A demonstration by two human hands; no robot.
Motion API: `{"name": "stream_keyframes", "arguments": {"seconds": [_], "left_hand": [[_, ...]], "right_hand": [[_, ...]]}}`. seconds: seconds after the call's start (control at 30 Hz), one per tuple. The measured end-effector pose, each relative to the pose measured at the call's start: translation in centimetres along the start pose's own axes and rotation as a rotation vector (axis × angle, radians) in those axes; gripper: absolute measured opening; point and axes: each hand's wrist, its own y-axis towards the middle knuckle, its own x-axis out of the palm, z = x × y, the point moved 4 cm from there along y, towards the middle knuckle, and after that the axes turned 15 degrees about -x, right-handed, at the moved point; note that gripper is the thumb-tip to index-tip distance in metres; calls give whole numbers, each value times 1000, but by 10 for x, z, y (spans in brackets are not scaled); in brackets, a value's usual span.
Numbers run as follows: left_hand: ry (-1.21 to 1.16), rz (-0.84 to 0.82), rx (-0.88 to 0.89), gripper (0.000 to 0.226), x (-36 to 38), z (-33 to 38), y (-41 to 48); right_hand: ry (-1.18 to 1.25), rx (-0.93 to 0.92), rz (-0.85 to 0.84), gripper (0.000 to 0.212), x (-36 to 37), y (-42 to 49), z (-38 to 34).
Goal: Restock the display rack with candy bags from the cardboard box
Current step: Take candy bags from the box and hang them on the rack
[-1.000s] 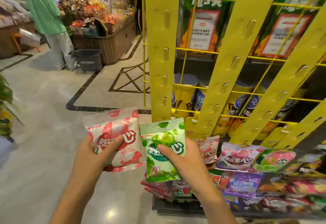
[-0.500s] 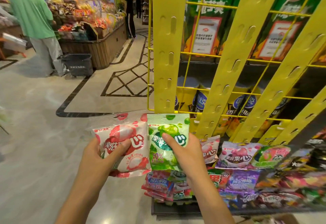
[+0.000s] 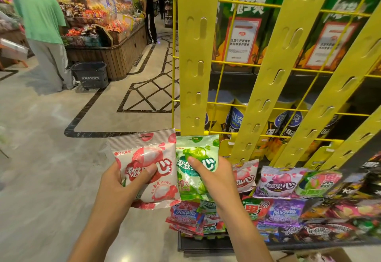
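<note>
My left hand [image 3: 121, 181] grips a white and red lychee candy bag [image 3: 144, 158], thumb across its front. My right hand [image 3: 214, 177] grips a green apple candy bag [image 3: 195, 158] right beside it, the two bags touching edge to edge. Both are held upright in front of the lower left corner of the yellow display rack [image 3: 198, 55]. Hanging candy bags [image 3: 278, 183] in pink, purple and green fill the rack's lowest rows to the right of my hands. A corner of the cardboard box [image 3: 321, 256] shows at the bottom right.
Yellow slotted strips [image 3: 274, 76] and a wire grid cover the rack above, with snack cans behind. A person in a green shirt [image 3: 39, 14] stands at the far left by a wooden produce counter [image 3: 115, 55] and a dark shopping basket [image 3: 90, 74]. Another person [image 3: 149, 12] stands in the aisle.
Both hands have drawn the two bags together until they touch, and the view has moved closer to the rack.
</note>
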Motion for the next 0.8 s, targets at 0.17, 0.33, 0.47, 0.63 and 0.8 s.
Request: {"name": "stream_keyframes", "arguments": {"seconds": [0.17, 0.33, 0.47, 0.63, 0.8], "left_hand": [[-3, 1, -3, 41, -1, -1, 3], [-4, -6, -7, 36, 1, -1, 4], [-6, -14, -21, 30, 2, -2, 4], [7, -29, -20, 40, 7, -2, 6], [26, -65, -3, 47, 19, -2, 6]], "right_hand": [[-9, 8, -3, 19, 3, 0, 5], [-46, 24, -4, 20, 6, 0, 13], [-120, 10, -8, 23, 6, -1, 20], [-226, -2, -3, 21, 4, -2, 22], [-368, -24, -153, 26, -3, -11, 15]]}}
